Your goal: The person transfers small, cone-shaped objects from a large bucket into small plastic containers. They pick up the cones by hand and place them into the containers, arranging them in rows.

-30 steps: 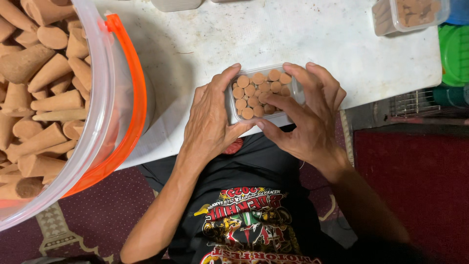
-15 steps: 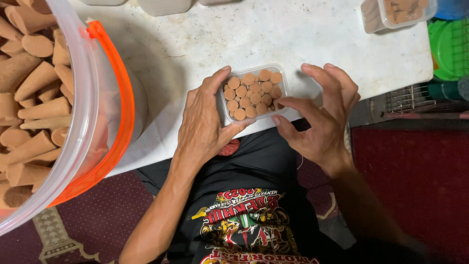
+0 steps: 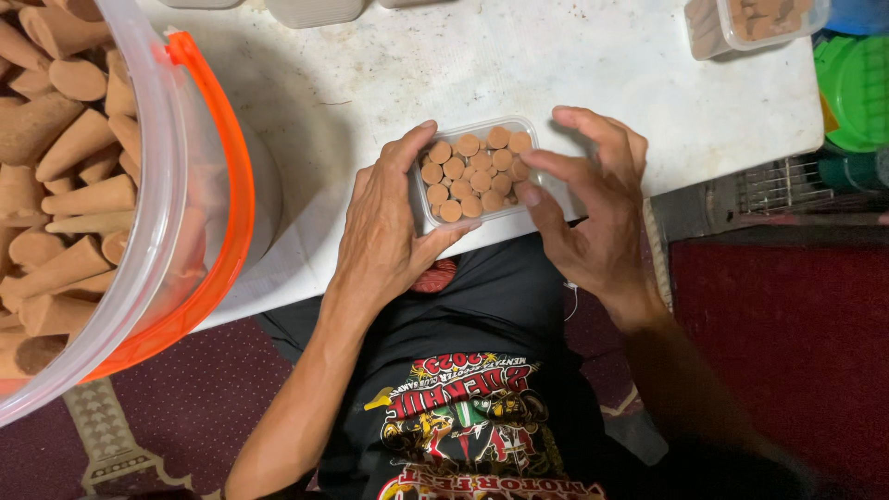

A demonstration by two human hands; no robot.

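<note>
A small clear plastic box (image 3: 474, 171) packed with several brown cones standing base-up rests at the near edge of the white table (image 3: 500, 65). My left hand (image 3: 387, 227) grips the box's left side, thumb under its near edge. My right hand (image 3: 593, 199) sits at the box's right side, fingertips touching that end, fingers curved and apart.
A big clear bucket with an orange rim (image 3: 199, 185) full of brown cones fills the left. Another clear box of cones (image 3: 755, 23) stands at the table's far right, green lids (image 3: 857, 88) beyond it. A wire rack (image 3: 787, 185) and red carpet (image 3: 787, 324) lie to the right.
The box has shifted a little toward the table's middle. My right hand has slid off the box's top to its right end; the left hand keeps its grip.
</note>
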